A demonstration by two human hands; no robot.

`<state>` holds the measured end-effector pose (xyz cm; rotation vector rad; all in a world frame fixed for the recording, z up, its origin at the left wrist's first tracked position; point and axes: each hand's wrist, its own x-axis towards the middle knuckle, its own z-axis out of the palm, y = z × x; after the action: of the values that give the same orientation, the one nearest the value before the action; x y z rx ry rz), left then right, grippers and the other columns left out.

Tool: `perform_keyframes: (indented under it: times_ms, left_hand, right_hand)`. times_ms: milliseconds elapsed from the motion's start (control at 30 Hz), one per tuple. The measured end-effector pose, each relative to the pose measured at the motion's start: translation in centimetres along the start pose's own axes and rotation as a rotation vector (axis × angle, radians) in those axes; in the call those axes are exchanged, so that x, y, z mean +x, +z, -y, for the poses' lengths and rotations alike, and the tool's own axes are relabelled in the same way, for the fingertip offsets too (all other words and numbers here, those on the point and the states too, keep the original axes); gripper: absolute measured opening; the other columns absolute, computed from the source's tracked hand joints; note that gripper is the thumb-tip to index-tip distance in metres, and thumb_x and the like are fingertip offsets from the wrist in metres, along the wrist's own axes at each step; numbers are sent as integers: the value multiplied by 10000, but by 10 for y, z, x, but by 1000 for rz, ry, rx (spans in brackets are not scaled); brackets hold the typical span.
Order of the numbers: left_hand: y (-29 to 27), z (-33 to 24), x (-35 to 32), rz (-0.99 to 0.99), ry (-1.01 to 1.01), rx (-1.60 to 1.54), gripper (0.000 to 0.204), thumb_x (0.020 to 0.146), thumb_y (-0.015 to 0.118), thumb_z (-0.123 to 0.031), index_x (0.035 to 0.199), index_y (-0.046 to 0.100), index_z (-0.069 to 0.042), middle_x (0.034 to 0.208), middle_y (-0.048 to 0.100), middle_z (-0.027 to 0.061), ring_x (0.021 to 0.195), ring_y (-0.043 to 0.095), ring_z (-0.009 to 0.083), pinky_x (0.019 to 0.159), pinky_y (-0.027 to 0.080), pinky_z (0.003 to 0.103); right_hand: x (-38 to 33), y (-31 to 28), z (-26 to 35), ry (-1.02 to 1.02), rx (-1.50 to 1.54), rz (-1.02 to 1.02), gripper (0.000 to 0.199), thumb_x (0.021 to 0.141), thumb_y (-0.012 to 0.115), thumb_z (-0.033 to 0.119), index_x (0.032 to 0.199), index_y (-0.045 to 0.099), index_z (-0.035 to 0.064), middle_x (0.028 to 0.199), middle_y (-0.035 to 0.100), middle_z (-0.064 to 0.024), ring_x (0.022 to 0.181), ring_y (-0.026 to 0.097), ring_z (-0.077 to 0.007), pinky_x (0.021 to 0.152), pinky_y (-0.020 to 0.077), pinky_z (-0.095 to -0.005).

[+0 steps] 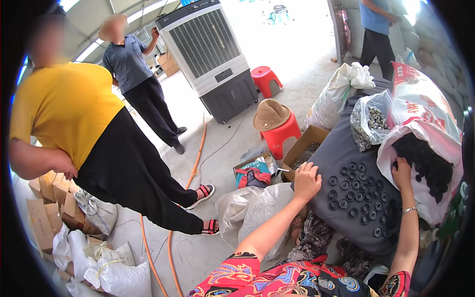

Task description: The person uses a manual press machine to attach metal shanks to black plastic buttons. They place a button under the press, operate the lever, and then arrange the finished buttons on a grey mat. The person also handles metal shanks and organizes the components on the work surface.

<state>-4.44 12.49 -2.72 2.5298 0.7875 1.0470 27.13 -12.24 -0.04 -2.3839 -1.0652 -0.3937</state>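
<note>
On the edge of the grey cloth-covered table (pixel 324 148), my left hand (pixel 308 181) lies with its fingers stretched out, holding nothing. My right hand (pixel 403 174) is at the mouth of a white sack (pixel 388 161) with a heap of small black pieces (pixel 426 166) in it. Its fingers are curled, and a small black piece seems to be between them, its exact shape hard to see. Between my hands, several black round rings (pixel 356 184) lie spread flat on the cloth, each apart or nearly touching its neighbours.
A clear bag of metal parts (pixel 378 119) stands behind the sack, near a tied white sack (pixel 336 94). Cardboard box (pixel 306 143), red stool with a hat (pixel 281 133) and air cooler (pixel 210 54) are beyond. A person in yellow (pixel 74 104) stands left; orange hose (pixel 195 163) crosses the floor.
</note>
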Motion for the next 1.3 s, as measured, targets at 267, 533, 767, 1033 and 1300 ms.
perform_keyframes:
  times_ms: [267, 533, 767, 1033, 1300]
  left_hand:
    - [0, 1, 0, 2, 0, 7, 337, 765, 668, -192, 1045, 680, -5, 1194, 623, 191, 1188, 529, 351, 996, 400, 460]
    - [1, 1, 0, -2, 2, 24, 335, 762, 675, -196, 1040, 683, -9, 1195, 623, 185, 1180, 532, 347, 993, 404, 457]
    - [3, 2, -2, -6, 12, 43, 328, 761, 685, -198, 1034, 682, -17, 1201, 619, 184, 1178, 533, 341, 1004, 404, 448]
    - [3, -7, 6, -32, 73, 25, 298, 745, 683, -194, 980, 687, -11, 1137, 645, 187, 1116, 567, 351, 981, 431, 449]
    - [-34, -7, 155, -192, -4, -216, 454, 784, 616, -114, 1212, 553, 27, 776, 623, 213, 744, 643, 327, 698, 499, 420]
  right_hand:
    - [-13, 8, -20, -18, -128, -33, 205, 719, 655, 48, 918, 649, -1, 917, 616, -189, 896, 601, -371, 786, 489, -448]
    - [-17, 15, -24, -65, -211, -42, 139, 719, 667, 47, 849, 649, 4, 882, 619, -172, 878, 601, -358, 778, 485, -454]
    - [-18, 19, -27, -72, -213, -49, 160, 724, 668, 44, 864, 597, 12, 873, 606, -176, 886, 594, -367, 775, 481, -458]
    - [-22, 5, -38, -66, -186, 5, 98, 725, 605, 28, 806, 647, -11, 879, 635, -201, 894, 612, -374, 789, 492, -467]
    - [-18, -7, -15, -63, -142, 68, 126, 739, 563, 22, 812, 661, -11, 876, 655, -213, 886, 624, -381, 792, 504, -453]
